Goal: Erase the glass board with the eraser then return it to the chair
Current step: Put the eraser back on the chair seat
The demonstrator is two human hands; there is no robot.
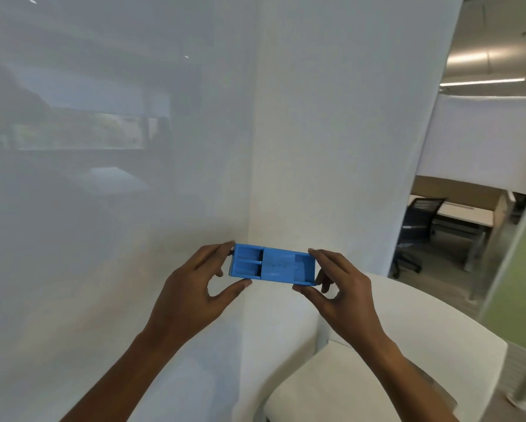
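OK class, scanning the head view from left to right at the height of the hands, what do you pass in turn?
Glass board → left hand → blue eraser → right hand → white chair → green panel.

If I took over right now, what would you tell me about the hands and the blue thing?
Left hand pinches the left end of the blue eraser; right hand pinches the right end.
The eraser is held level in the air, in front of the glass board, above the white chair.
No writing shows on the board here.
Left: wipe if needed, then set the eraser on the chair.
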